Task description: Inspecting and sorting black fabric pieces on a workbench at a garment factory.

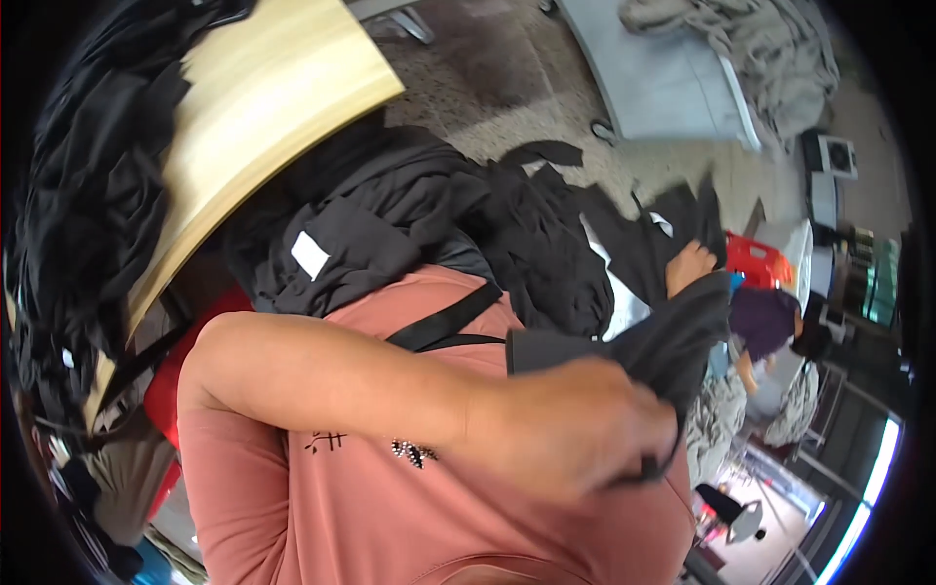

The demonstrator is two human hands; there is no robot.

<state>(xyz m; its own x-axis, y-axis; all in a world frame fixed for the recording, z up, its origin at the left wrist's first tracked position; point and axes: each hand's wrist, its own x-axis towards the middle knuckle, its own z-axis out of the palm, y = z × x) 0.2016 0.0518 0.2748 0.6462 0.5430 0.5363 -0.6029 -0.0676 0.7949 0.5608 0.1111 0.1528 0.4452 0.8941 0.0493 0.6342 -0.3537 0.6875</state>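
Across my pink top, my left arm reaches to the right. My left hand (595, 429), smeared by motion, is curled closed with a dark edge of cloth at its fingers. A black garment (673, 317) stretches between it and my right hand (690, 267), which is farther out, closed on the cloth. My right forearm is hidden behind the fabric. More black garments (390, 200) lie heaped over my lap, one with a white label (310, 254). White material (624, 302) shows among the folds near my right hand.
At the left, a pale wooden table (292, 73) carries a pile of black clothes (93, 175). A wheeled grey table (653, 88) with grey-beige cloth (770, 49) stands far right. Beyond my right hand are a red plastic object (756, 259) and a person in purple (765, 320).
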